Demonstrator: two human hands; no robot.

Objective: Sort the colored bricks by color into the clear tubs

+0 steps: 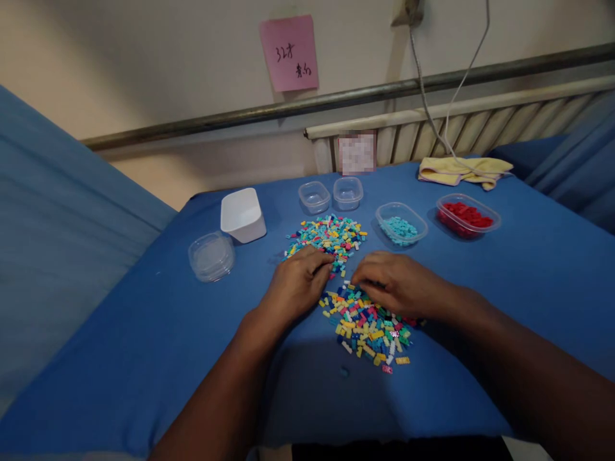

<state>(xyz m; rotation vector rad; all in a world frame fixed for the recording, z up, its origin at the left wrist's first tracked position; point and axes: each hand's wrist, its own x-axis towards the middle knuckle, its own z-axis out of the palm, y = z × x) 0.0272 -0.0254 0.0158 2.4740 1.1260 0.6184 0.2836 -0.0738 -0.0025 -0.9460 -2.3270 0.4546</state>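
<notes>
Two heaps of small toy building bricks in mixed colours lie before me: a far pile (331, 234) and a near pile (369, 326). My left hand (298, 278) rests at the front edge of the far pile, thumb and fingers curled together over some bricks. Over the upper edge of the near pile, my right hand (396, 282) has its fingers bent and pinched, pointing left. Whatever either hand's fingertips hold is too small or hidden to make out. Turquoise bricks (400, 229) fill part of a clear tub (418, 237) beyond my right hand.
Red bricks (466, 216) sit in another clear tub (496, 221) at right. Two small clear tubs (314, 203) (348, 202) stand behind the far pile. At left are a white tub (250, 232) and clear lids (211, 257). A yellow cloth (446, 171) lies near the radiator (408, 137).
</notes>
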